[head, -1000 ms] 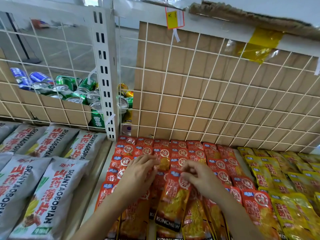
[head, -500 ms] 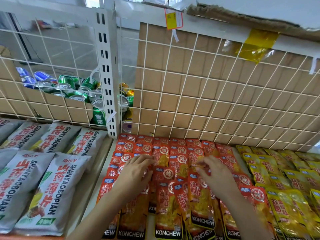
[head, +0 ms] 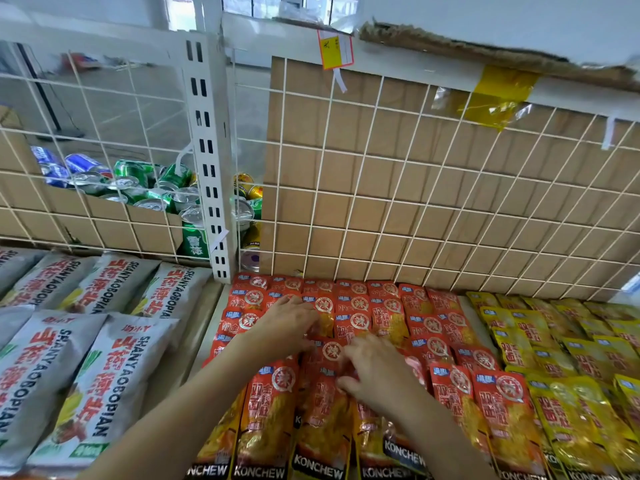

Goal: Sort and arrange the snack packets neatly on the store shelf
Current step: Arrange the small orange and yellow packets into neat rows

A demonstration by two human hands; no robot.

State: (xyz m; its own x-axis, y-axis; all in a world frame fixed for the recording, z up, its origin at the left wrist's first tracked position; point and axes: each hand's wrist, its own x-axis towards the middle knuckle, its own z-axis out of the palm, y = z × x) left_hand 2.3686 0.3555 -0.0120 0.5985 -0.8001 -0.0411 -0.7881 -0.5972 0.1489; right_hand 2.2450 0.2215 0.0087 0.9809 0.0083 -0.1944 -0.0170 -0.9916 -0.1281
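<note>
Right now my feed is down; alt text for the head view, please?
The left hand lies flat and the right hand, blurred, rests on overlapping red snack packets mid-shelf. Grey bags lie to the left, yellow packets to the right, drink cans behind the wire grid.

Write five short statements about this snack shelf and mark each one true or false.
1. The left hand and right hand both rest on the red packets. True.
2. The yellow packets lie right of the red ones. True.
3. The grey bags lie behind the wire grid. False: they lie in front of it, left of the red packets.
4. The right hand holds a packet up in the air. False: it lies low on the red packets.
5. Behind the wire grid sit drink cans. True.
</note>
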